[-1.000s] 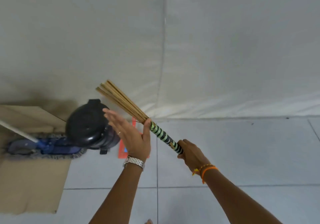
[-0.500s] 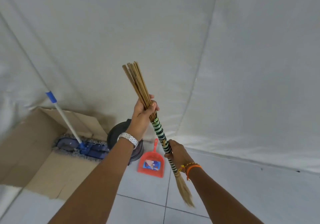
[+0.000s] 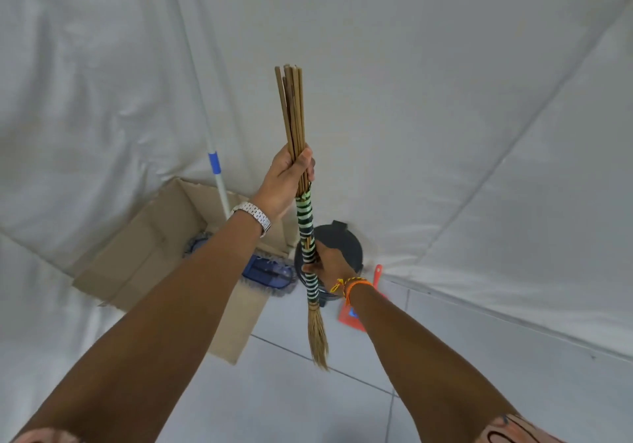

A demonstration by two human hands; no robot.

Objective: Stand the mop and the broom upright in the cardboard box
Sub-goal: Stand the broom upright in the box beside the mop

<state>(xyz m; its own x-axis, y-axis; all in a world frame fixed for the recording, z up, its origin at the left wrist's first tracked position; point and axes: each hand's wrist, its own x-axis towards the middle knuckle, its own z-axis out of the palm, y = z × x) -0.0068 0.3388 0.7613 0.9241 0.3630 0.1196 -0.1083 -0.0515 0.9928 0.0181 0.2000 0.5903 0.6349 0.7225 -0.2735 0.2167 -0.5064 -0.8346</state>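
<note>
I hold the broom (image 3: 304,215) nearly upright in front of me, its bundle of brown sticks pointing up and a thin straw tuft hanging at the bottom. My left hand (image 3: 286,182) is shut around the sticks just above the green-and-black wrapped part. My right hand (image 3: 323,264) grips that wrapped part lower down. The open cardboard box (image 3: 137,254) lies on the floor to the left. The mop stands in it, its blue head (image 3: 265,271) at the box's near right side and its white pole (image 3: 214,158) leaning up against the white sheet.
A black round bin (image 3: 342,240) stands right of the box, behind the broom. A red dustpan (image 3: 356,316) lies on the tiled floor beside it. White sheeting (image 3: 445,100) covers the wall behind. The pale floor tiles (image 3: 308,405) stretch toward me.
The broom has swung from a slant up to nearly vertical. My left hand went from open beside the sticks to shut around them. The view has shifted left, so the box shows more fully.
</note>
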